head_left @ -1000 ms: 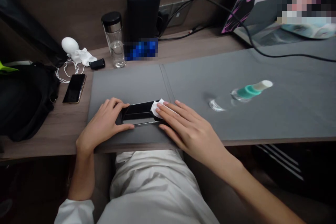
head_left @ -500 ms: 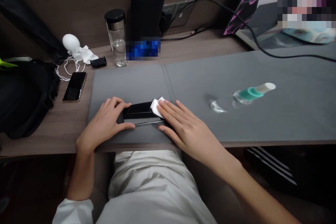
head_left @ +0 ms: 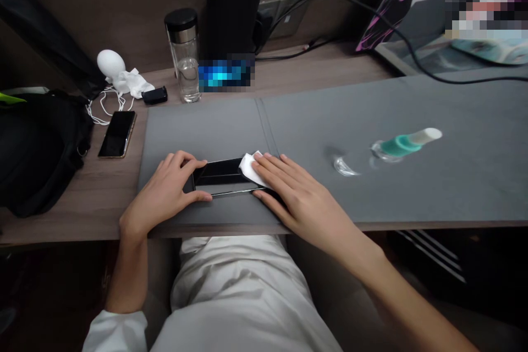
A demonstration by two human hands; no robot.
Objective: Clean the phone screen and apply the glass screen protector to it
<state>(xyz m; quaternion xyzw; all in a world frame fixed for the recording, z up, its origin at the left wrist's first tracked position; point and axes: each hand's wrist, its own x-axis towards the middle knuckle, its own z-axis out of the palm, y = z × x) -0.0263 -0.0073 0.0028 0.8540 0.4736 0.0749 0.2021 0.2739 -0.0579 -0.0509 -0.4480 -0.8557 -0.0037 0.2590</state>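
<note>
A black smartphone [head_left: 223,170] lies flat on the grey desk mat, its glossy screen facing up. My left hand [head_left: 165,190] grips its left end, with thumb and forefinger closed along opposite long edges. A folded white tissue [head_left: 249,168] lies on the right part of the screen. Pressed over the tissue, my right hand [head_left: 295,190] has its fingers together and nearly flat, hiding the phone's right end. Farther right are a small bottle [head_left: 404,144] with a teal band and white end, and a clear cap [head_left: 345,166], both blurred.
A second phone [head_left: 117,133] lies left of the mat [head_left: 412,198], near a black bag [head_left: 41,154]. Behind stand a glass water bottle [head_left: 187,58] and a dark, tall box-shaped device [head_left: 233,16]. A black cable [head_left: 406,44] hangs across the back right.
My right hand and the tissue have slid slightly right along the screen. My left hand keeps its grip on the phone. The camera view has shifted a little.
</note>
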